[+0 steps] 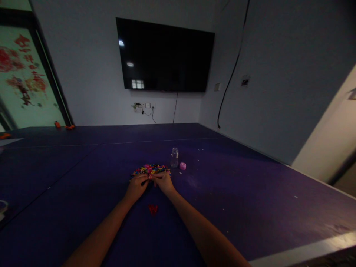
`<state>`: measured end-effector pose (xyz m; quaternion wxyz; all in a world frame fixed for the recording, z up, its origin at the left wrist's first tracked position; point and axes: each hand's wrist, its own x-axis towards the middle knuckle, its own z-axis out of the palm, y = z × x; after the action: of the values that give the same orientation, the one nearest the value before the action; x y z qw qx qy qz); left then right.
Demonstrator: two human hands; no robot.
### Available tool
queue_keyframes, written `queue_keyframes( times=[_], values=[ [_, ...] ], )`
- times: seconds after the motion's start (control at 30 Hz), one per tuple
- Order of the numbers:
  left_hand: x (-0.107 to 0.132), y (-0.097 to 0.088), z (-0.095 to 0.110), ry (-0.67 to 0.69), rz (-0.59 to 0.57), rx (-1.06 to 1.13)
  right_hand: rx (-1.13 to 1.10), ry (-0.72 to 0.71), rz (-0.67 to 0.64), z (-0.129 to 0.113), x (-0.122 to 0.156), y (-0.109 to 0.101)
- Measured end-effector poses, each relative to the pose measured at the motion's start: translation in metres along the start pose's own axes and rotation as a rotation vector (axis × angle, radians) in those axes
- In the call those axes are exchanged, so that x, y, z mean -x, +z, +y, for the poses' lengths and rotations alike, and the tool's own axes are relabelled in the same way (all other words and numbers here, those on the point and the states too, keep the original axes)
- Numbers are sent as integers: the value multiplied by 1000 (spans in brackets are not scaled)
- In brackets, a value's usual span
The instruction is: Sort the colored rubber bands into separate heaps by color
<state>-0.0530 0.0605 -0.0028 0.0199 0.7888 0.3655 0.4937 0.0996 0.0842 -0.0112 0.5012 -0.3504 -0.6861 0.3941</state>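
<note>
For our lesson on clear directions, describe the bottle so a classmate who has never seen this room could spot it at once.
From the black TV, drop your eyes to the purple surface below. Find the multicoloured pile; the bottle stands upright beside it, to the picture's right. Unlike the low pile and the short pink cap nearby, it is tall and see-through.

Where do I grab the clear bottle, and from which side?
Probably its upper half, from the right, reaching over the low pink cap. The bottle stands upright and slim, with the colourful pile close on its left.
</note>
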Motion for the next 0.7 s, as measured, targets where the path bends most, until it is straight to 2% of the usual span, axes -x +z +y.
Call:
queue_keyframes(
  times=[0.33, 0.7],
  values=[
    [0, 0, 10, 32, -46, -128, -77, 56, 63, 4, 1, 3],
    [-5, 2, 14, -128, -157, -347, -131, 86, 133, 10, -2, 6]
  ],
)
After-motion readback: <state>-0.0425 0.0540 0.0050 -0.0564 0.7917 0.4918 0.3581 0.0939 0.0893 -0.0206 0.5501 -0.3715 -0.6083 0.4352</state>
